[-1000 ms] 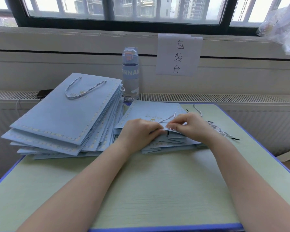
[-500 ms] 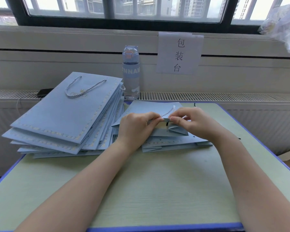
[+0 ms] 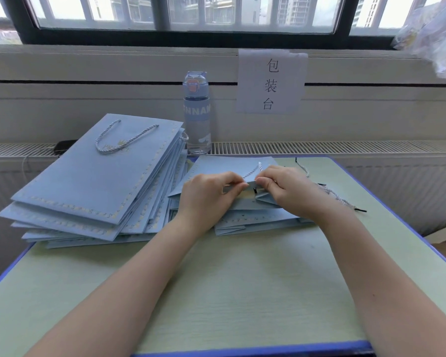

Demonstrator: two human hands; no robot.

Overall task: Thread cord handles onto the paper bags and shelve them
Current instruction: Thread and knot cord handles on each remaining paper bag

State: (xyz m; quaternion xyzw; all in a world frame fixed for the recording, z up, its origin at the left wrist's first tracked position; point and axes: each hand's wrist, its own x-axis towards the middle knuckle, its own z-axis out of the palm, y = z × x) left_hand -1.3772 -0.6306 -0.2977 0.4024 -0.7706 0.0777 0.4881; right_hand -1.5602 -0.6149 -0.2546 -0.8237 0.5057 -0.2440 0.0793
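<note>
A flat light-blue paper bag (image 3: 216, 167) lies on a small pile of like bags in the middle of the table. My left hand (image 3: 206, 195) pinches its raised top edge. My right hand (image 3: 285, 188) pinches the same edge from the right, beside a white twisted cord (image 3: 252, 170) that loops out of the bag between my fingers. The cord's black tip shows just below my fingertips. To the left lies a taller stack of bags (image 3: 93, 181), the top one with its cord handle fitted. Loose cords (image 3: 337, 198) lie to the right of my right wrist.
A water bottle (image 3: 196, 112) stands behind the bags on the radiator ledge, next to a paper sign (image 3: 271, 82) taped to the wall. A dark phone (image 3: 65, 145) sits at the back left. The green table (image 3: 242, 292) has a blue edge.
Both hands have lifted the bag's top edge a little and drawn closer together. The cord loop now stands higher above the edge between my fingers.
</note>
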